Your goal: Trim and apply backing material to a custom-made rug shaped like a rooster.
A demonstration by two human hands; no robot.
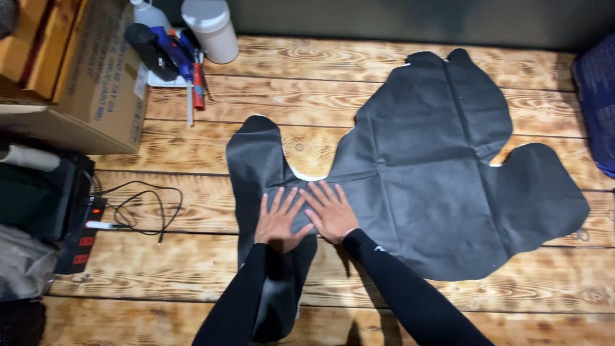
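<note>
A large piece of black fabric [435,173], cut into a lobed outline, lies flat on a wooden plank table [307,96]. A long narrow lobe of it runs down the left toward me. My left hand [277,219] rests flat on that lobe, fingers spread. My right hand [329,210] presses flat on the fabric just beside it, thumb touching the left hand. Both arms wear black sleeves. Neither hand holds anything.
A cardboard box [96,77] stands at the back left. Behind it are a white tub [211,27], a white bottle [148,13] and tools with blue and red handles [186,61]. A power strip [83,237] with a black cable [144,208] lies left. A blue bag [599,96] sits far right.
</note>
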